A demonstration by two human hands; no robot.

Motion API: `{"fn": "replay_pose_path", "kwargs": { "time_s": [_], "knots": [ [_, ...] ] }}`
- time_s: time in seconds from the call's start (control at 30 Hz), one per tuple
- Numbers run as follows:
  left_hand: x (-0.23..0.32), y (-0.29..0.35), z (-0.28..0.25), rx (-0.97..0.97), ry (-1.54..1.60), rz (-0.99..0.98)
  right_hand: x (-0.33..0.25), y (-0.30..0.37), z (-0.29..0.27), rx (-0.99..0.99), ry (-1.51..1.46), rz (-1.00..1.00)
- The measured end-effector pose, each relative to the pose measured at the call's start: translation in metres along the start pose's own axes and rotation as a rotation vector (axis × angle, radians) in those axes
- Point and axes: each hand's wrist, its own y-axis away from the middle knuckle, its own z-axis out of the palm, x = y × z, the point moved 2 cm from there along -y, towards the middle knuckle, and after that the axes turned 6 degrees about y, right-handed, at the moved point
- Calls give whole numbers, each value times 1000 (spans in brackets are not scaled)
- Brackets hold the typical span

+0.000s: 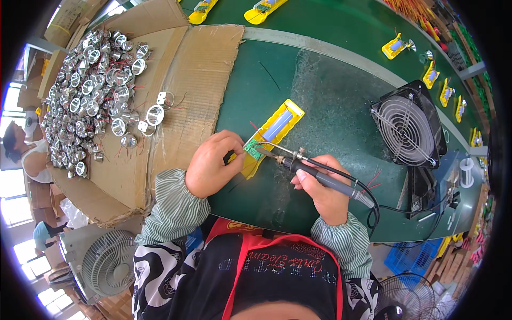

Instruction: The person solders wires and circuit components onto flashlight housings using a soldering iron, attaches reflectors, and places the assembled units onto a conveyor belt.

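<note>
My right hand [325, 186] grips a grey-and-black soldering iron [320, 178] like a pen, with a thin metal feed tube clamped along it. Its tip meets a small green circuit board [252, 150] in a yellow plastic flashlight shell [290, 125]. A blue-grey cylindrical battery [278, 126] lies in the shell's far half, and thin wires rise near the board. Pinched closed at the board's left edge is my left hand [213, 162]; what its fingers hold is hidden. The shell lies slanted on the green bench [250, 80].
A cardboard box [176, 112] full of shiny reflectors [85, 90] with wires stands left. On the right are a black fan with a wire grille [405, 130] and a solder spool [466, 173]. More yellow shells [394, 47] line the far strip. The iron's cable [376, 213] loops beside my right wrist.
</note>
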Motion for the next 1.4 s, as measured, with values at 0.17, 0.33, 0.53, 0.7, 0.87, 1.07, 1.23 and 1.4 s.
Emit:
{"fn": "replay_pose_path", "kwargs": {
  "time_s": [0.17,0.33,0.53,0.7,0.87,1.07,1.23,1.4],
  "knots": [
    [1,1,0,2,-7,-7,-8,5,-7,58,-38,-7],
    [0,2,-1,-18,-25,-27,-10,11,-15,74,-1,-3],
    [-1,5,0,8,-56,-38,-9,17,-16,59,-17,-18],
    [8,14,-7,8,-285,-1,-9,20,-18,55,3,-19],
    [14,21,-9,67,-272,74,-9,20,-16,45,7,-25],
    [22,15,-5,195,-167,38,-9,16,-11,32,-6,-30],
    [17,9,4,60,-260,44,-7,13,-8,20,-5,-3],
    [16,8,3,123,-261,160,-7,11,-8,27,4,4]
  ]
}}
